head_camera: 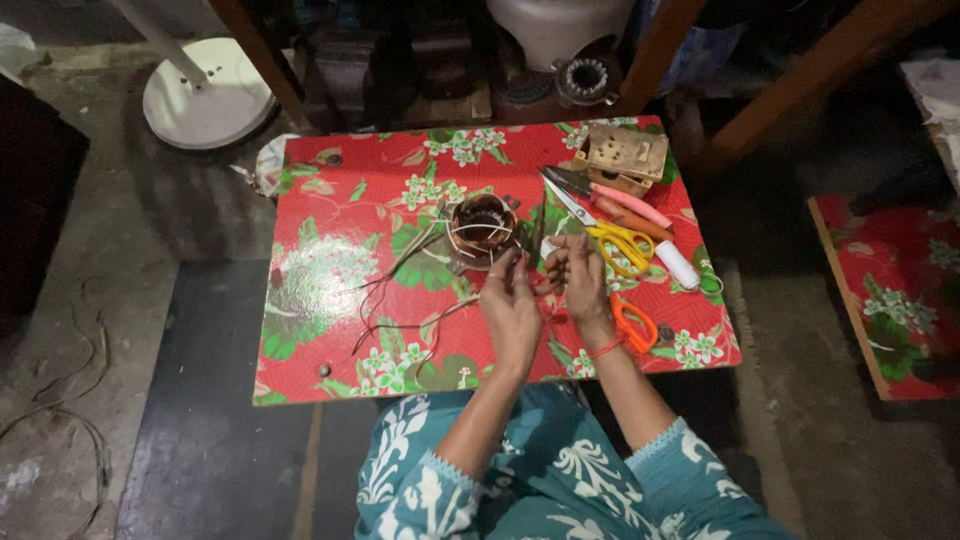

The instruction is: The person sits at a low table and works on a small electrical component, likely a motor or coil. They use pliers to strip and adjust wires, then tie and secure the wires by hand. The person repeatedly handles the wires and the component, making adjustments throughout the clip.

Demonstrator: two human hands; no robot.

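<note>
A round motor stator with copper winding [482,229] sits on a low table covered with a red flowered cloth [340,200]. Thin copper wires [395,290] trail from it to the left and toward me. My left hand [510,305] is just in front of the winding with its fingertips pinched on a thin wire. My right hand [578,280] is beside it, fingers curled close to the left fingertips; whether it grips the same wire is too small to tell.
Yellow-handled scissors [620,243], orange-handled pliers [633,325], a pink-handled tool [632,206], a white roll [678,264] and a small wooden block [626,156] lie right of my hands. A white fan base [205,95] stands on the floor at the back left. Another red-covered surface [895,290] is at the right.
</note>
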